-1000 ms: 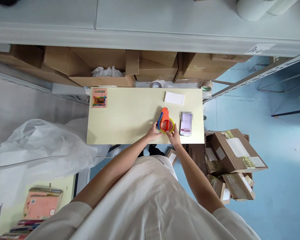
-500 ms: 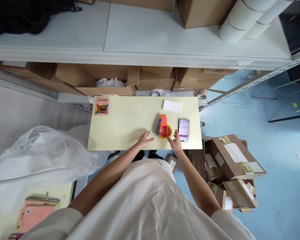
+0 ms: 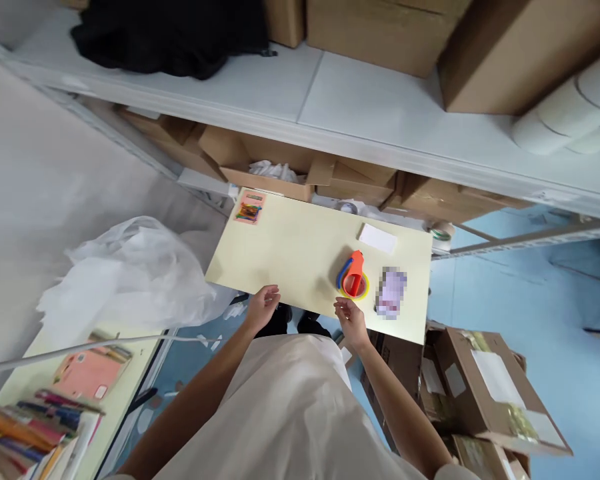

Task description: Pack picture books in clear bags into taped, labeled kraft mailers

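My left hand [image 3: 263, 307] is at the front edge of the pale yellow table [image 3: 290, 247], its fingers loosely apart and nothing in them. At the same edge, further right, my right hand [image 3: 351, 316] has slightly curled fingers and holds nothing. Just beyond it lies an orange tape dispenser [image 3: 356, 265] with a blue part and a yellow-rimmed roll; the hand looks apart from it. A phone [image 3: 391, 292], partly blurred out, lies to the right. A white slip [image 3: 377, 238] sits behind the dispenser, and a pink card with a colourful picture [image 3: 250, 208] is at the far left corner.
A grey shelf [image 3: 360, 100] with cardboard boxes spans the back. Clear plastic wrapping [image 3: 130, 280] bulges at the left, above a side table with pink packets [image 3: 90, 373] and books [image 3: 45, 433]. Stacked cartons [image 3: 490, 380] stand at the right. A tape roll [image 3: 441, 232] sits behind the table.
My view has swung left, tilting the table in the picture. Both hands have drawn back to the front edge, the right one away from the dispenser's side. The objects on the table stay put.
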Motion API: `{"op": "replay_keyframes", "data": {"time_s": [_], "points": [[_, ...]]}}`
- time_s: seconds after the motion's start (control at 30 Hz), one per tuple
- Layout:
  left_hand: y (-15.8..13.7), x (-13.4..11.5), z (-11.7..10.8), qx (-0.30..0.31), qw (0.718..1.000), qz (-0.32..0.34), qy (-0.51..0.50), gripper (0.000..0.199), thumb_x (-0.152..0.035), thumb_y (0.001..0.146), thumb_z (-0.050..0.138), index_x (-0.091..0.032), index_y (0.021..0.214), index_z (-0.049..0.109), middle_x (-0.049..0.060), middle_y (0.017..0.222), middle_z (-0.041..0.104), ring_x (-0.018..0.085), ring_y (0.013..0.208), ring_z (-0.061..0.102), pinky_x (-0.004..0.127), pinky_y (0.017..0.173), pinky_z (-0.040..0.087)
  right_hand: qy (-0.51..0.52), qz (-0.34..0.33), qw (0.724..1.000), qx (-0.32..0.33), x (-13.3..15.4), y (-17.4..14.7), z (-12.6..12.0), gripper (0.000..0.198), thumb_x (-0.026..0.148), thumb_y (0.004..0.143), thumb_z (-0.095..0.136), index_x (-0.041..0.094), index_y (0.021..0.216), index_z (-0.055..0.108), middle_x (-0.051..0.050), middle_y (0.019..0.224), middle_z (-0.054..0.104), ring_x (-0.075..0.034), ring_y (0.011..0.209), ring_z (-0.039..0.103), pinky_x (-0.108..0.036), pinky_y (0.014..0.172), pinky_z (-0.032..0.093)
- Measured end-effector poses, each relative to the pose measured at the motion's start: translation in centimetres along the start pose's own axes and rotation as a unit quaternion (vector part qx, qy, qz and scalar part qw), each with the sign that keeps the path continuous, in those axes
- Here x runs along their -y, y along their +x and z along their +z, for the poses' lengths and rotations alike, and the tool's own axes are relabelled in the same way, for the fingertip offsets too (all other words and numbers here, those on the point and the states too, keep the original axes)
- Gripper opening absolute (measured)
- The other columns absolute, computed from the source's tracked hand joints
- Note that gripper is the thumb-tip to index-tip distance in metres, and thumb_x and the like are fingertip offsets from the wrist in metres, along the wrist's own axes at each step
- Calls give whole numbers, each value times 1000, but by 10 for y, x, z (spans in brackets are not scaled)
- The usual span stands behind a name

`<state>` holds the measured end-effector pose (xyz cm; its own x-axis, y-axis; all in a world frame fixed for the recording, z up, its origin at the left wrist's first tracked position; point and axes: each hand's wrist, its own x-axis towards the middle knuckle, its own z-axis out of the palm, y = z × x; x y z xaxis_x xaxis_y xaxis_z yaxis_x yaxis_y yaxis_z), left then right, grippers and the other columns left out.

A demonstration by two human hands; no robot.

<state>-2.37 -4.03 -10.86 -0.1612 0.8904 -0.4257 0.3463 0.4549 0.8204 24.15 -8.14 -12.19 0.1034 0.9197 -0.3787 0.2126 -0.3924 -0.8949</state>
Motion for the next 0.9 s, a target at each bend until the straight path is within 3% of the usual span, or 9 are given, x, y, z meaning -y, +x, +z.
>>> {"op": "replay_keyframes", "data": {"time_s": [0.2, 0.33, 0.4, 0.5, 0.6, 0.67, 0.73, 0.83, 0.9], "points": [[-19, 6, -32, -63, 997, 12, -34, 29, -41, 72, 64, -22, 93, 65, 9, 96, 71, 25, 89, 68, 42, 79, 55, -86, -71, 988, 109, 40, 44, 50, 27, 39, 81, 52, 21, 97, 63, -7, 85, 72, -20, 69, 67, -37, 68, 56], [-28, 13, -73, -190, 980, 59, 19, 31, -36, 76, 62, -22, 104, 61, 12, 115, 62, 29, 114, 57, 48, 96, 47, -153, -137, 961, 183, 86, 67, 113, 24, 33, 81, 51, 23, 99, 64, -3, 85, 71, -17, 66, 65, -35, 69, 55], [-33, 15, -99, -308, 947, 78, 53, 47, -35, 75, 65, -20, 118, 54, 16, 136, 46, 32, 133, 39, 53, 109, 32, -175, -182, 941, 225, 111, 68, 154, 24, 29, 82, 50, 23, 101, 64, -4, 89, 70, -17, 70, 65, -36, 73, 55], [-38, 22, -145, -480, 875, 40, 45, 86, -42, 71, 70, -13, 139, 27, 23, 152, 12, 35, 145, 8, 55, 116, 11, -207, -279, 899, 266, 147, 56, 222, 25, 25, 82, 53, 22, 104, 65, -8, 101, 67, -21, 91, 64, -41, 87, 51], [-41, 36, -199, -567, 817, -41, -97, 90, -50, 80, 61, -17, 144, 6, 22, 154, 1, 30, 146, 3, 50, 117, 12, -240, -380, 846, 287, 181, 33, 291, 27, 23, 81, 58, 21, 107, 65, -10, 116, 61, -26, 112, 55, -44, 101, 43], [-43, 50, -235, -594, 782, -83, -170, 82, -51, 84, 56, -21, 143, 9, 17, 155, 6, 27, 146, 4, 47, 118, 11, -262, -432, 807, 306, 199, 16, 333, 30, 22, 81, 60, 21, 111, 64, -11, 123, 57, -27, 117, 51, -45, 105, 39], [-46, 64, -268, -606, 770, -95, -175, 73, -51, 83, 57, -20, 140, 24, 15, 154, 17, 27, 146, 8, 47, 118, 9, -283, -472, 767, 331, 213, 0, 369, 32, 20, 83, 59, 22, 115, 62, -10, 129, 55, -27, 121, 48, -46, 105, 38], [-49, 85, -304, -577, 794, -80, -174, 51, -46, 80, 60, -16, 121, 52, 15, 140, 45, 28, 138, 33, 47, 115, 22, -313, -512, 714, 361, 224, -16, 411, 37, 18, 84, 60, 22, 120, 60, -10, 134, 52, -27, 123, 45, -46, 106, 36], [-49, 95, -318, -530, 817, -72, -217, 36, -42, 79, 60, -15, 103, 62, 14, 122, 60, 28, 123, 51, 46, 109, 35, -334, -522, 693, 368, 226, -22, 430, 43, 19, 81, 65, 21, 123, 58, -11, 136, 50, -27, 125, 44, -45, 105, 35]]}}
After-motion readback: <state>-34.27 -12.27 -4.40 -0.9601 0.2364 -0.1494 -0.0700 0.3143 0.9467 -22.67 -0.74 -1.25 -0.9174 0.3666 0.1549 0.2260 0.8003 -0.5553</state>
